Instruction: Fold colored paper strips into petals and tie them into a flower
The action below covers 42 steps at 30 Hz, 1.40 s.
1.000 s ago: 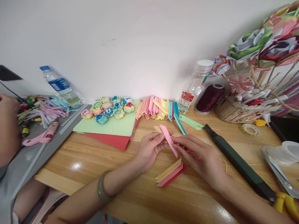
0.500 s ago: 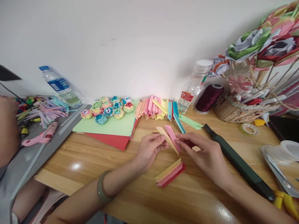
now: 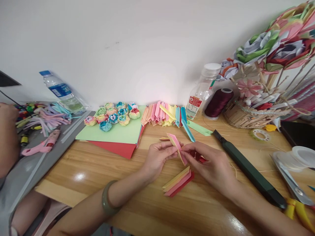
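Observation:
My left hand [image 3: 161, 157] pinches folded paper strips between thumb and fingers: a pink strip [image 3: 174, 140] lies over a pale yellow one, whose edge shows along its left side. The fingertips of my right hand [image 3: 211, 162] are closed on the pink strip's lower right side. A bit of red paper [image 3: 202, 159] shows beneath the right fingers; whether they grip it I cannot tell. Just below both hands, an overlapping stack of folded strips [image 3: 178, 182] in yellow, pink and red lies on the wooden table [image 3: 98, 183].
Behind stand a row of folded strips [image 3: 159, 113] and paper flowers [image 3: 113, 118] on green sheets [image 3: 103, 136]. A dark green cutter-like tool [image 3: 251, 170], scissors [image 3: 292, 183], clear bottle [image 3: 199, 95] and thread spool [image 3: 219, 103] lie right. Another person's arm [image 3: 8, 141] is left.
The pink strip, apart from the yellow one at its top before, now lies against it and covers most of it. Red paper has come into sight under my right fingers.

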Motion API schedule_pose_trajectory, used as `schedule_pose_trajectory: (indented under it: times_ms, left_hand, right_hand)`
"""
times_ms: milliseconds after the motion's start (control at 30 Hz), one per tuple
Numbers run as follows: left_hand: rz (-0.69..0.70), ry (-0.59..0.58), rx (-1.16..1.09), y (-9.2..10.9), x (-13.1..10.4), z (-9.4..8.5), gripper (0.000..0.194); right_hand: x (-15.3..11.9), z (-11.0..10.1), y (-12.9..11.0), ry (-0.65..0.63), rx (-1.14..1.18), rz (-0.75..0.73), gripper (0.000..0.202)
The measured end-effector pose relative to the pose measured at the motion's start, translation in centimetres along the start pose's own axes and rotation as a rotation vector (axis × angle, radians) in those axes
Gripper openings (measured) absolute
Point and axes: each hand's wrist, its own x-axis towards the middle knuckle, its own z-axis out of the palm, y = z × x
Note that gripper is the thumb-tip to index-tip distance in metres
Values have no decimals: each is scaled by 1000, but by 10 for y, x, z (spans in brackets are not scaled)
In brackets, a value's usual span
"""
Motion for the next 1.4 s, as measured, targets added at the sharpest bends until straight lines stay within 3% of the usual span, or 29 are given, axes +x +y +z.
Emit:
schedule_pose_trajectory:
  times_ms: [133, 233, 367, 433, 533, 667, 833, 1000, 1167, 1400]
  left_hand:
    - [-28, 18, -31, 0, 1, -1, 13]
    - [-37, 20, -59, 1, 3, -3, 14]
    - [-53, 32, -115, 2, 4, -5, 16]
    - [-62, 41, -145, 4, 5, -5, 17]
    - [-77, 39, -168, 4, 5, -4, 17]
    - [-76, 20, -166, 3, 5, -5, 16]
    - [-58, -14, -124, 2, 4, -5, 14]
    - [-58, -17, -163, 1, 2, -2, 11]
    - [-69, 23, -202, 0, 2, -1, 14]
    - [-73, 21, -182, 1, 3, 0, 16]
  right_hand:
    - [4, -4, 1, -82, 57, -32, 15]
    - [12, -19, 6, -139, -7, 37, 17]
    - [12, -45, 22, -377, -372, 206, 16]
    - [3, -53, 32, -436, -573, 266, 18]
    - [-17, -55, 45, -458, -664, 228, 14]
    - [-29, -52, 48, -393, -575, 195, 19]
    - [0, -49, 19, -208, 29, 321, 26]
    - [22, -23, -7, -91, 376, 404, 27]
    - [22, -1, -5, -60, 450, 416, 26]
    - [18, 11, 5, -20, 340, 349, 17]
